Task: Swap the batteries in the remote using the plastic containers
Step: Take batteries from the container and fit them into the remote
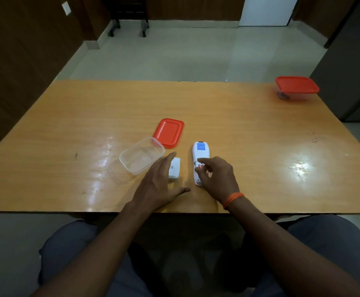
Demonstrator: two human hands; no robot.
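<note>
Remote (199, 154) lies face down near the front edge of the table (249, 136), its back cover off and the battery bay exposed toward my end. My right hand (216, 179) rests over its near half, thumb and forefinger closing on a battery (200, 166) with a reddish end that sits in the bay; I cannot tell whether it has left its seat. My left hand (160, 184) is spread flat, fingers loose, hovering over the white battery cover (174, 169) lying just beside the remote. Left of that cover stands an open clear container (141, 155), which looks empty. Its red lid (168, 132) lies beyond it, one corner touching or overlapping the container's rim. Far off at the back right corner stands a second container (297, 88), closed with a red lid, something dark inside that I cannot make out.
</note>
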